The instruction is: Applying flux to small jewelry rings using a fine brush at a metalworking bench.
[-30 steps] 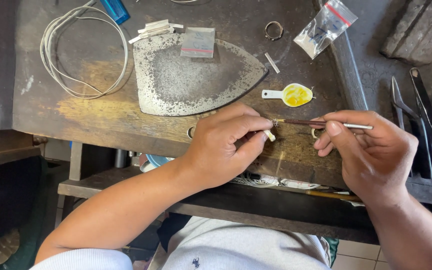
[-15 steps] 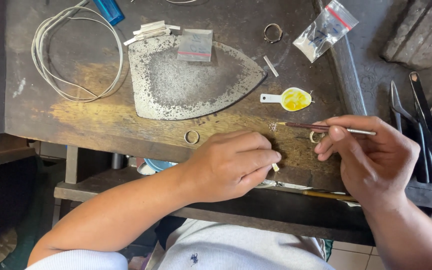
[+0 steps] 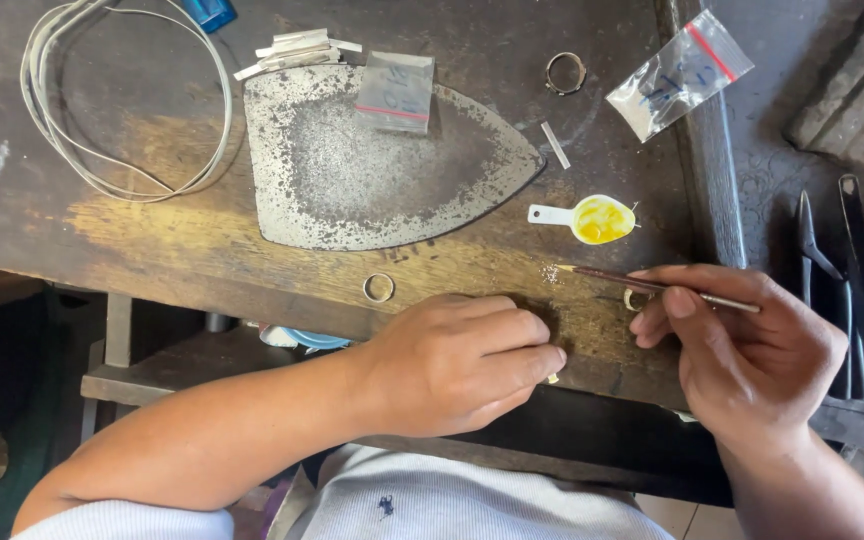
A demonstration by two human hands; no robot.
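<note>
**Inspector:** Right hand, pose?

**Assistant:** It comes in from the lower right, palm turned toward the bench. Thumb and forefinger are pinched on a thin brush, held like a pen and lying nearly level, tip pointing left.

**Inspector:** The brush itself?

**Assistant:** Slim, dark reddish shaft, pale metal end sticking out to the right past the fingers. Its fine tip sits at the bench surface beside a small glittering speck.

**Inspector:** Left hand?

**Assistant:** Forearm crosses from the lower left. Fingers are curled together, knuckles up, resting at the bench's front edge. A small pale piece shows at the fingertips; whether it is gripped, I cannot tell.

**Inspector:** Surroundings?

**Assistant:** A small ring lies just above the left hand. A yellow-filled spoon sits above the brush tip. A flatiron-shaped metal plate lies further up, with a wire coil on its left. Pliers lie right of the right hand.
</note>
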